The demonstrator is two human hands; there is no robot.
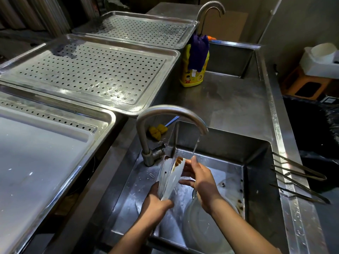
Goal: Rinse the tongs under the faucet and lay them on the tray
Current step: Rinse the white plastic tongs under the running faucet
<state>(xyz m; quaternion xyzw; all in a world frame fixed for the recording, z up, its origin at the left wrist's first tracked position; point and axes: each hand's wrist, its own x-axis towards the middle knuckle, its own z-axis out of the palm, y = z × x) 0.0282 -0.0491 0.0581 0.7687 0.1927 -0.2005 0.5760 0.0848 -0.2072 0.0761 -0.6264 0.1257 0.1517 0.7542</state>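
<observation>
Head view: looks down into a steel sink [256, 162] with water running from the faucet [170, 114].
Tongs: the tongs [171, 173] are over the sink basin, hinge end low, blades pointing up toward the spout, spread in a narrow V.
Left hand: the left hand [157, 200] is closed around the hinge end of the tongs and bears them.
Right hand: the right hand [200, 178] has its fingers curled against the right blade, thumb up near the tip, apparently rubbing it; not a full fist.
Water: the stream [195, 147] falls just to the right of the blade tips, by the right thumb; whether it strikes the metal I cannot tell.
Residue: a brown smear [178, 160] sits on the upper part of the right blade, so rinsing looks unfinished.
Tray: the perforated tray [88, 70] lies on the tabletop to the left and beyond the faucet, well apart from the tongs and bare.
Other items: more tongs [300, 175] rest on the sink's right edge; a yellow bottle [192, 70] stands further back.
Progress: judged early to midway; the tongs are under the faucet but soiled.
Left to do: clear the smear, then carry the tongs over and lay them on the tray.
</observation>
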